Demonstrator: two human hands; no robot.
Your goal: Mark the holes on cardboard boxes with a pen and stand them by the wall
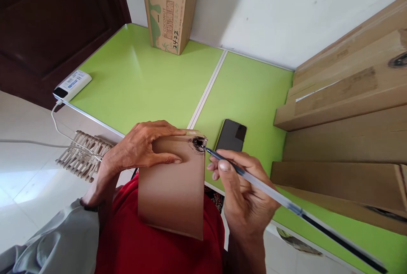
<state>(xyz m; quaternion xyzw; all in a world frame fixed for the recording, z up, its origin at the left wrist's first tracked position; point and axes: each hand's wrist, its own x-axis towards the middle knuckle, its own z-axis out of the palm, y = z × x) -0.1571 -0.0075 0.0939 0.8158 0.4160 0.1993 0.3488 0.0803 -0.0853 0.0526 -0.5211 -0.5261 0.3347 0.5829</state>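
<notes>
Clear-barrelled pen (270, 188), pinched in the right hand (246, 193), points at the black-ringed hole (199, 143) in a cardboard box (171, 191). The left hand (141, 143) clasps that box.

Matt cardboard box (171, 193); smooth plastic pen (267, 188).

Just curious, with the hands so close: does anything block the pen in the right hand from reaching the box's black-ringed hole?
Nothing visible does: the right hand holds the pen with its tip at the hole; the left hand grips the box farther left.
</notes>
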